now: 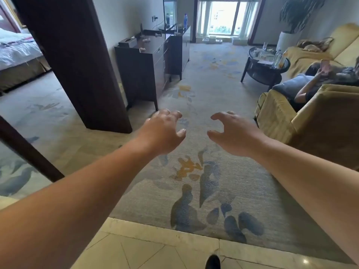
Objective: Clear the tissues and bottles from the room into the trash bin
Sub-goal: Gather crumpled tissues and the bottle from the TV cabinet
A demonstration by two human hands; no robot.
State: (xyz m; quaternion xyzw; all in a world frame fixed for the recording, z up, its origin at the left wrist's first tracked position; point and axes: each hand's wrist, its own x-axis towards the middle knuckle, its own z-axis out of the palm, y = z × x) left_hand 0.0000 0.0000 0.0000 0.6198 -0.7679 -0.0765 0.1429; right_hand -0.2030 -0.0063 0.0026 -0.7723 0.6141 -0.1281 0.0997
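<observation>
1. Hands: left point(165, 131) and right point(235, 134), both empty, fingers loosely curled, held out before me over the carpet.
2. Tissues point(143, 49): small crumpled wads on the dark desk point(153, 43), ahead and to my left, well apart from both hands. I judge them light, soft and crushable. Pinch each anywhere, or gather several into one palm.
3. Blue bottle point(185, 20): upright at the desk's far end, near the window. Probably stiff plastic; how full it is I cannot tell. Grip round the middle.
4. Clear bottles point(277, 58): standing on the round desk point(260, 74), ahead and to my right, well apart from my right hand. Glass or plastic is unclear, so treat them as fragile and slippery and hold each by the body.
5. Bin: not in view.
</observation>
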